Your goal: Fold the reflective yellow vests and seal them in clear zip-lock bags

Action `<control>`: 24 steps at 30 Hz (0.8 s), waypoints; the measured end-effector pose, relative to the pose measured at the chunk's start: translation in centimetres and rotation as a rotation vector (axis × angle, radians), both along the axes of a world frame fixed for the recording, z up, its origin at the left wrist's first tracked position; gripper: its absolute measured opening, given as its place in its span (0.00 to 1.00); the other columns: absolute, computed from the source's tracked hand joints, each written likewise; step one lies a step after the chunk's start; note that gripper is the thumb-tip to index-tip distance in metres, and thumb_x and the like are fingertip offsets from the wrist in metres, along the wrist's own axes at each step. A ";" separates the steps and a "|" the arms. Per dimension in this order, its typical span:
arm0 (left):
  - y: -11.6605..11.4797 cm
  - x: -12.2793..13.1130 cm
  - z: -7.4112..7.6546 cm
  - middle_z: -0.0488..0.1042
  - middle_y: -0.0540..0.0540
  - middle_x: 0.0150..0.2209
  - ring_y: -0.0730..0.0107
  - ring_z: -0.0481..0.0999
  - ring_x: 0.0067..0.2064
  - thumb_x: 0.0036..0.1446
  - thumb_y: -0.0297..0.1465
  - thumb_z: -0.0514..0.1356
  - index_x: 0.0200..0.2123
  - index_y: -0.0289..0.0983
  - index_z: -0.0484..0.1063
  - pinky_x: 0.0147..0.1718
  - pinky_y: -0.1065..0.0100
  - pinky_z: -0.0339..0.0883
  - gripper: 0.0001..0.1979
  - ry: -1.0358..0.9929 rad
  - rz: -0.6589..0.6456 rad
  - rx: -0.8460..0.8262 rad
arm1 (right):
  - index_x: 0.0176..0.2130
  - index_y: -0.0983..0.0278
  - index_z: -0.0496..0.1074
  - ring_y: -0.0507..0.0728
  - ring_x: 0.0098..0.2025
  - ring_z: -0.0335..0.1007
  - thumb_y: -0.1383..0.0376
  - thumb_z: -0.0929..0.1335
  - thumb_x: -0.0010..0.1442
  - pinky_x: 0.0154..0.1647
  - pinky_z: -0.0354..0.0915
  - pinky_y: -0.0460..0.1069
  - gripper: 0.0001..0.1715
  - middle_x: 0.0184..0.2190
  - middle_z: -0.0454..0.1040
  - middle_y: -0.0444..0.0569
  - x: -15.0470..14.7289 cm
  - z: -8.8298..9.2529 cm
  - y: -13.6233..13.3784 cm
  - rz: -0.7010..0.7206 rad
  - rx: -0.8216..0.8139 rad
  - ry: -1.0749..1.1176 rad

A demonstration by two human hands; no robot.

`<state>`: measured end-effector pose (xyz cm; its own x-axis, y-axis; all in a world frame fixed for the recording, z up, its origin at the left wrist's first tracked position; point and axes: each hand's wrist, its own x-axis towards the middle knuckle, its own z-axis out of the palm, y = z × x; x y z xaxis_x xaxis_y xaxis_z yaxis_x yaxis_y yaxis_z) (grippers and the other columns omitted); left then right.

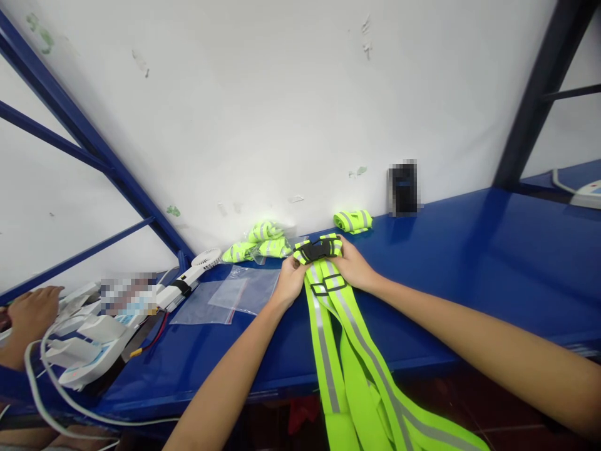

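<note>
Between my two hands is a neon-yellow reflective vest (323, 326) made of straps with grey stripes. My left hand (290, 280) grips its belt end on the left, beside the black buckle (317, 249). On the other side of the buckle, my right hand (353, 263) has its fingers closed round the folded strap. Two black strap sliders sit just below the buckle. The long straps hang down over the table's front edge toward me. Some of my fingertips are hidden behind the webbing.
Bagged neon vests (265, 241) lie by the wall, left of a rolled neon vest (353, 220). Clear plastic bags (225, 294) rest on the blue table (451, 269). A white fan (206, 258), cables and white devices (101, 344) crowd the left, near another person's hand (32, 316). A blurred black object (404, 189) stands behind.
</note>
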<state>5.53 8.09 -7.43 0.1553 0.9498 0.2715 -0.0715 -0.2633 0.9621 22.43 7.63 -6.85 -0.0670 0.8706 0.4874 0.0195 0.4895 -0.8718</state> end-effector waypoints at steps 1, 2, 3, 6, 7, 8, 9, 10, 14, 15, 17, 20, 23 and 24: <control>0.0 0.1 -0.1 0.80 0.44 0.38 0.58 0.78 0.43 0.46 0.35 0.68 0.41 0.34 0.76 0.44 0.61 0.71 0.18 -0.020 0.003 -0.023 | 0.45 0.63 0.67 0.60 0.49 0.69 0.68 0.65 0.55 0.54 0.62 0.55 0.15 0.45 0.74 0.50 0.0 -0.2 0.0 -0.016 0.027 -0.018; -0.1 0.3 -0.2 0.80 0.45 0.38 0.58 0.78 0.42 0.46 0.35 0.68 0.41 0.34 0.76 0.43 0.61 0.71 0.18 -0.036 0.004 -0.043 | 0.46 0.62 0.66 0.60 0.49 0.69 0.68 0.64 0.56 0.54 0.61 0.55 0.15 0.45 0.73 0.50 0.0 -0.4 0.0 -0.027 0.042 -0.032; -0.2 0.4 -0.2 0.80 0.45 0.37 0.58 0.78 0.42 0.46 0.35 0.67 0.41 0.34 0.76 0.43 0.60 0.71 0.18 -0.044 0.005 -0.058 | 0.46 0.62 0.65 0.60 0.50 0.68 0.68 0.64 0.57 0.55 0.61 0.55 0.15 0.45 0.73 0.50 -0.1 -0.6 0.0 -0.033 0.048 -0.043; -0.5 0.8 -0.4 0.80 0.45 0.37 0.57 0.78 0.43 0.49 0.35 0.65 0.41 0.35 0.76 0.44 0.60 0.70 0.16 -0.020 0.001 -0.059 | 0.47 0.61 0.63 0.59 0.49 0.68 0.69 0.62 0.58 0.55 0.60 0.55 0.15 0.44 0.72 0.50 -0.2 -0.9 -0.1 -0.038 0.061 -0.064; -0.6 1.0 -0.4 0.80 0.45 0.38 0.57 0.77 0.43 0.50 0.35 0.64 0.41 0.35 0.76 0.45 0.60 0.70 0.15 -0.007 0.008 -0.052 | 0.46 0.61 0.63 0.60 0.49 0.68 0.69 0.62 0.58 0.55 0.60 0.56 0.15 0.44 0.72 0.50 -0.2 -1.0 -0.1 -0.039 0.067 -0.070; -0.6 1.1 -0.4 0.80 0.45 0.39 0.57 0.77 0.44 0.51 0.35 0.63 0.41 0.35 0.76 0.45 0.59 0.70 0.14 0.005 0.021 -0.046 | 0.46 0.61 0.63 0.60 0.49 0.69 0.69 0.62 0.58 0.55 0.60 0.56 0.14 0.44 0.72 0.50 -0.2 -1.0 -0.1 -0.044 0.075 -0.078; -0.7 1.1 -0.4 0.80 0.45 0.39 0.57 0.77 0.44 0.52 0.35 0.61 0.40 0.35 0.76 0.46 0.59 0.69 0.13 0.012 0.040 -0.044 | 0.45 0.61 0.64 0.60 0.49 0.69 0.69 0.62 0.58 0.54 0.61 0.56 0.14 0.44 0.72 0.50 -0.3 -1.0 0.0 -0.052 0.082 -0.088; -0.7 1.2 -0.5 0.79 0.45 0.40 0.57 0.77 0.45 0.53 0.35 0.60 0.40 0.36 0.75 0.47 0.59 0.69 0.13 0.018 0.059 -0.047 | 0.45 0.61 0.64 0.61 0.49 0.68 0.69 0.62 0.58 0.54 0.61 0.56 0.13 0.44 0.72 0.51 -0.2 -1.0 0.0 -0.062 0.087 -0.101; -0.4 1.1 -1.0 0.78 0.45 0.43 0.56 0.74 0.51 0.54 0.34 0.58 0.41 0.38 0.75 0.50 0.59 0.67 0.12 0.037 0.088 -0.059 | 0.45 0.60 0.65 0.63 0.51 0.68 0.68 0.62 0.59 0.54 0.61 0.57 0.13 0.45 0.73 0.52 -0.1 -1.0 0.0 -0.084 0.085 -0.132; -0.3 1.0 -1.1 0.78 0.45 0.44 0.55 0.73 0.53 0.54 0.34 0.59 0.41 0.38 0.75 0.51 0.58 0.66 0.12 0.042 0.083 -0.058 | 0.45 0.61 0.65 0.63 0.51 0.68 0.68 0.62 0.59 0.54 0.61 0.57 0.13 0.45 0.73 0.52 -0.1 -1.0 0.1 -0.083 0.086 -0.132; -0.2 0.9 -1.4 0.78 0.46 0.45 0.54 0.72 0.55 0.53 0.34 0.59 0.41 0.39 0.75 0.53 0.58 0.65 0.12 0.044 0.077 -0.050 | 0.46 0.61 0.65 0.62 0.51 0.69 0.67 0.62 0.60 0.55 0.60 0.57 0.13 0.45 0.73 0.52 -0.1 -1.1 0.1 -0.070 0.099 -0.130; -0.2 1.0 -1.3 0.78 0.45 0.44 0.53 0.72 0.55 0.52 0.34 0.61 0.40 0.37 0.75 0.53 0.57 0.64 0.12 0.023 0.089 -0.045 | 0.47 0.61 0.64 0.61 0.50 0.69 0.66 0.62 0.61 0.56 0.60 0.57 0.12 0.46 0.72 0.52 -0.2 -1.4 0.3 -0.040 0.126 -0.124; -0.5 1.1 -0.7 0.79 0.45 0.42 0.54 0.74 0.50 0.47 0.33 0.64 0.40 0.35 0.75 0.51 0.57 0.66 0.15 -0.034 0.095 -0.047 | 0.47 0.61 0.64 0.60 0.50 0.69 0.67 0.62 0.61 0.57 0.60 0.58 0.13 0.47 0.72 0.52 -0.2 -1.6 0.5 -0.027 0.140 -0.123; -0.5 1.1 -0.5 0.79 0.45 0.42 0.54 0.75 0.49 0.45 0.32 0.65 0.40 0.34 0.75 0.51 0.58 0.66 0.16 -0.054 0.081 -0.046 | 0.47 0.61 0.64 0.60 0.50 0.69 0.67 0.62 0.61 0.57 0.60 0.58 0.13 0.47 0.72 0.52 -0.2 -1.7 0.6 -0.027 0.140 -0.126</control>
